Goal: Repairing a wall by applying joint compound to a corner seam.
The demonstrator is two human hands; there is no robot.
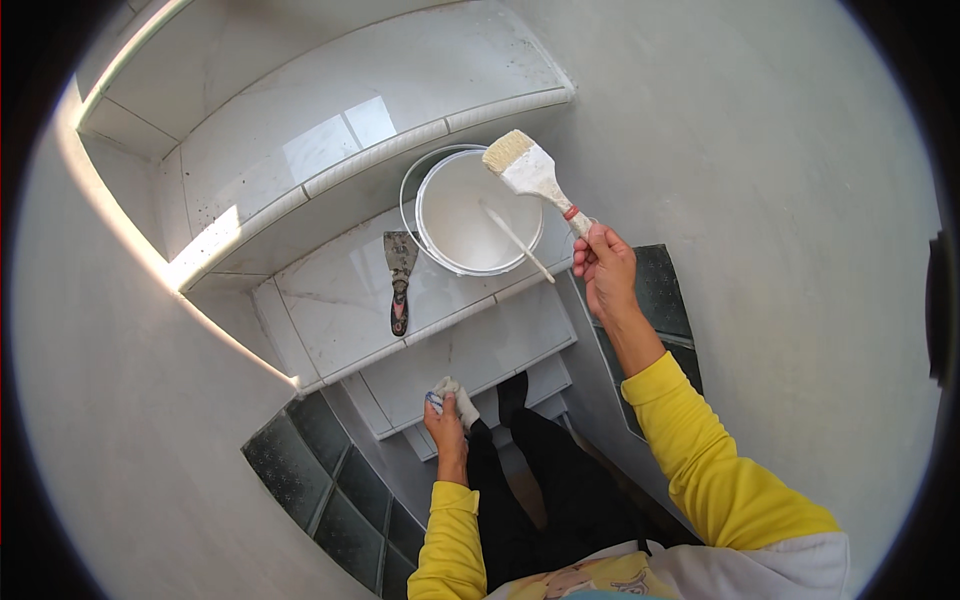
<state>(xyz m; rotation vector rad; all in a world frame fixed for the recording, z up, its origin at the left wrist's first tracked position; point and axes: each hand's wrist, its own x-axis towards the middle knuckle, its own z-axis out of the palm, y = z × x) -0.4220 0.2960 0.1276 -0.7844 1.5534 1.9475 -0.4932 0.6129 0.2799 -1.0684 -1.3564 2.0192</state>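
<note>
My right hand is closed round the handle of a wide flat paintbrush. The brush is raised, with cream bristles, a white-coated head and a red band on the handle. Beneath its bristles stands a white bucket on a stair tread, its wire handle hanging to the left. Whitish contents show inside, and a thin white stick leans out over the near rim. Lower down, my left hand is closed on a crumpled whitish cloth with a bit of blue. Part of that cloth overlaps my foot, so its full outline is unclear.
A worn putty knife lies on the tread left of the bucket. Glossy tiled steps rise away from me between grey walls. Dark glass blocks are set into both walls. My black-clad legs stand on the lower steps.
</note>
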